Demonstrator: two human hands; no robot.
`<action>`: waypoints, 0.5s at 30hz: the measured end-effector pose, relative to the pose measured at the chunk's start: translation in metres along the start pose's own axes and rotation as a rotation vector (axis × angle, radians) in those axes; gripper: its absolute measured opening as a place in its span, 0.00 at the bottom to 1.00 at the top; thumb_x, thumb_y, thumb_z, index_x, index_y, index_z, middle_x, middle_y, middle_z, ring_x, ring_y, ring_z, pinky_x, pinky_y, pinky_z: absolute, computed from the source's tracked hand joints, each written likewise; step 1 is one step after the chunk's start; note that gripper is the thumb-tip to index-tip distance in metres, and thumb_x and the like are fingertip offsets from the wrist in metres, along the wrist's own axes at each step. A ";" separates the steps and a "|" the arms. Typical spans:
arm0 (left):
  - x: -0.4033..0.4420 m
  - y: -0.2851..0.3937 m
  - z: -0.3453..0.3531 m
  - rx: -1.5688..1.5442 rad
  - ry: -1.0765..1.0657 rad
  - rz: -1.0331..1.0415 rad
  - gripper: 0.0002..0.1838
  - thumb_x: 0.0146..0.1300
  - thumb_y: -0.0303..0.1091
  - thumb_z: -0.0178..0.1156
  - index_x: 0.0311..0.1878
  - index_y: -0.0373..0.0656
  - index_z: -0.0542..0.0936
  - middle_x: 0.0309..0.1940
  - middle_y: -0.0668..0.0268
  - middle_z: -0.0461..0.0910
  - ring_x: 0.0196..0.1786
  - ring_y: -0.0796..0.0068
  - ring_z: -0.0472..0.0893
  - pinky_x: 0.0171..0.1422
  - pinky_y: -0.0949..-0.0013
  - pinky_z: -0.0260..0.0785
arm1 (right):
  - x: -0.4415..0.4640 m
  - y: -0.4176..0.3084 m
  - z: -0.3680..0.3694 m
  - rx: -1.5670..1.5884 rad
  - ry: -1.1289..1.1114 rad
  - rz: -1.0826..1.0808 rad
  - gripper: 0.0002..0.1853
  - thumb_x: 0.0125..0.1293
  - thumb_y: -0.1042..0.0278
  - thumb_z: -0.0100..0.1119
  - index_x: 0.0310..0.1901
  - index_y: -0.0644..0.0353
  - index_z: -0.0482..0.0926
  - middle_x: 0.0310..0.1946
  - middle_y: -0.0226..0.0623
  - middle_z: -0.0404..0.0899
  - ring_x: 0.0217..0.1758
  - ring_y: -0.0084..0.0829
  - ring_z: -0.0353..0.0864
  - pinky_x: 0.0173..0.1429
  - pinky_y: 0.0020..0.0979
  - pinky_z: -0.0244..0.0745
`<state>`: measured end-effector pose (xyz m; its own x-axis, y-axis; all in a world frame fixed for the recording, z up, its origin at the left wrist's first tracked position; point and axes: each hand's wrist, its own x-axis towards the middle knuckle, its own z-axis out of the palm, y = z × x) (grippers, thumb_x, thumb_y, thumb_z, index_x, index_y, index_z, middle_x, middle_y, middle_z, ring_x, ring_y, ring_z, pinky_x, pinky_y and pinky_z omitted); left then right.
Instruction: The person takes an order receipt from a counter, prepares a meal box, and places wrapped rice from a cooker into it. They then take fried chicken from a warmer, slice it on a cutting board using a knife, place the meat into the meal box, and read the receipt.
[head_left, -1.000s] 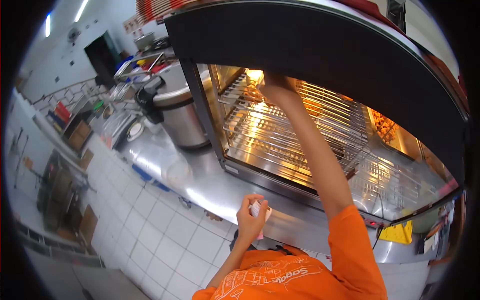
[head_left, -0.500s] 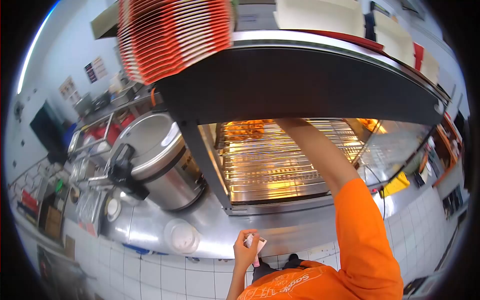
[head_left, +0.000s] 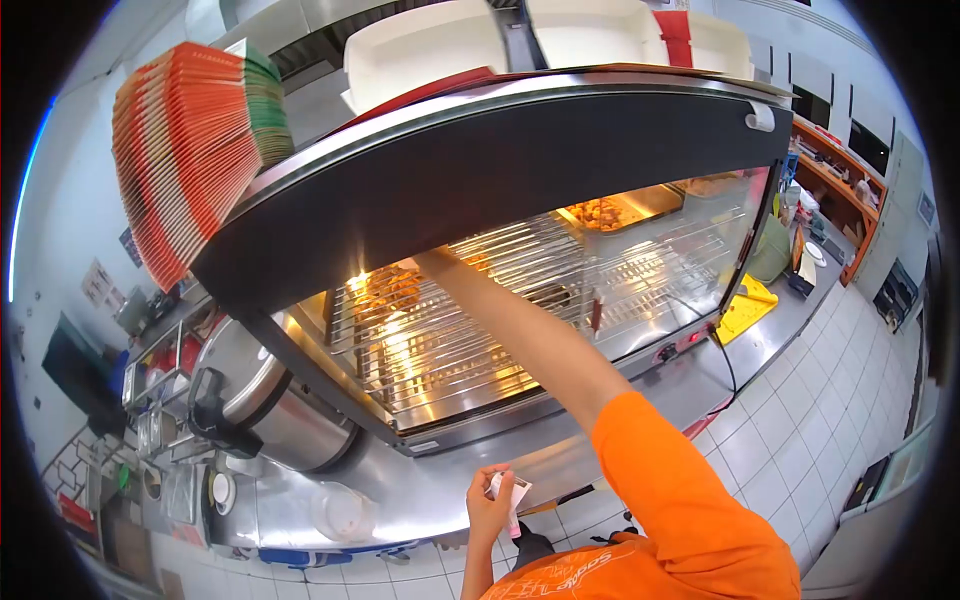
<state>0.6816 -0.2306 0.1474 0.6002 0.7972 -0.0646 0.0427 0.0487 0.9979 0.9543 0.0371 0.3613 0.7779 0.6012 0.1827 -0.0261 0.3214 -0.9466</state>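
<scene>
My left hand (head_left: 488, 503) is closed around a small folded white-and-pink paper piece (head_left: 512, 496), held low in front of the steel counter. My right arm (head_left: 530, 335) reaches into the lit food warmer (head_left: 490, 165). The right hand lies behind the warmer's black upper panel, so its fingers are hidden. Close to it, browned fried food (head_left: 385, 290) rests on the wire rack (head_left: 450, 355). Farther right inside the warmer stands a metal tray of food pieces (head_left: 610, 213).
A big steel pot (head_left: 300, 415) with a black handle stands left of the warmer. A translucent tub (head_left: 343, 512) sits on the steel counter (head_left: 430, 490). Folded red-striped cartons (head_left: 190, 160) and white box trays (head_left: 430, 50) are on top. A yellow cloth-like item (head_left: 745, 308) lies right.
The view has swung to the right, showing more of the warmer and its food tray. My right arm still reaches inside, now nearer the rack's left side. My left hand keeps the paper.
</scene>
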 end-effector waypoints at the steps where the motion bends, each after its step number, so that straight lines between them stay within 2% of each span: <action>1: -0.003 0.003 0.012 0.015 -0.011 0.011 0.10 0.68 0.33 0.63 0.49 0.40 0.79 0.33 0.68 0.81 0.32 0.84 0.79 0.33 0.80 0.69 | -0.006 -0.004 -0.006 0.098 -0.003 0.016 0.22 0.67 0.68 0.62 0.59 0.62 0.68 0.51 0.44 0.77 0.48 0.39 0.82 0.53 0.42 0.83; 4: -0.015 0.007 0.056 -0.053 0.019 -0.016 0.11 0.68 0.34 0.63 0.50 0.40 0.79 0.34 0.68 0.81 0.33 0.84 0.79 0.34 0.79 0.70 | -0.046 -0.023 -0.039 0.334 -0.051 0.097 0.21 0.67 0.68 0.62 0.59 0.63 0.69 0.50 0.43 0.78 0.47 0.37 0.83 0.51 0.41 0.84; 7: -0.018 0.000 0.105 -0.035 -0.023 -0.007 0.12 0.69 0.35 0.62 0.51 0.41 0.78 0.34 0.68 0.81 0.33 0.84 0.79 0.35 0.79 0.69 | -0.139 -0.071 -0.112 0.498 -0.145 0.208 0.15 0.71 0.71 0.58 0.55 0.63 0.69 0.46 0.40 0.77 0.44 0.30 0.83 0.48 0.31 0.86; 10: -0.017 0.000 0.153 -0.119 -0.090 -0.045 0.13 0.70 0.36 0.62 0.53 0.40 0.78 0.35 0.68 0.81 0.33 0.84 0.78 0.34 0.78 0.69 | -0.193 -0.077 -0.179 0.650 -0.213 0.267 0.15 0.72 0.71 0.56 0.56 0.64 0.68 0.46 0.41 0.76 0.44 0.33 0.82 0.49 0.34 0.86; 14: -0.025 -0.015 0.198 -0.205 -0.103 -0.036 0.14 0.71 0.36 0.61 0.53 0.39 0.77 0.36 0.67 0.82 0.33 0.85 0.78 0.34 0.79 0.69 | -0.224 -0.082 -0.245 0.623 -0.252 0.307 0.13 0.74 0.71 0.53 0.55 0.64 0.67 0.48 0.42 0.75 0.45 0.34 0.82 0.51 0.38 0.85; 15: -0.026 -0.013 0.206 -0.220 -0.111 -0.035 0.14 0.71 0.36 0.61 0.53 0.39 0.77 0.36 0.68 0.82 0.33 0.85 0.78 0.34 0.79 0.69 | -0.227 -0.082 -0.251 0.636 -0.255 0.312 0.13 0.73 0.71 0.54 0.54 0.64 0.66 0.47 0.43 0.76 0.43 0.35 0.83 0.48 0.37 0.86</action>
<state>0.8302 -0.3762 0.1347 0.6859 0.7224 -0.0876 -0.1025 0.2152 0.9712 0.9377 -0.3093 0.3309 0.5073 0.8597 0.0605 -0.6394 0.4225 -0.6424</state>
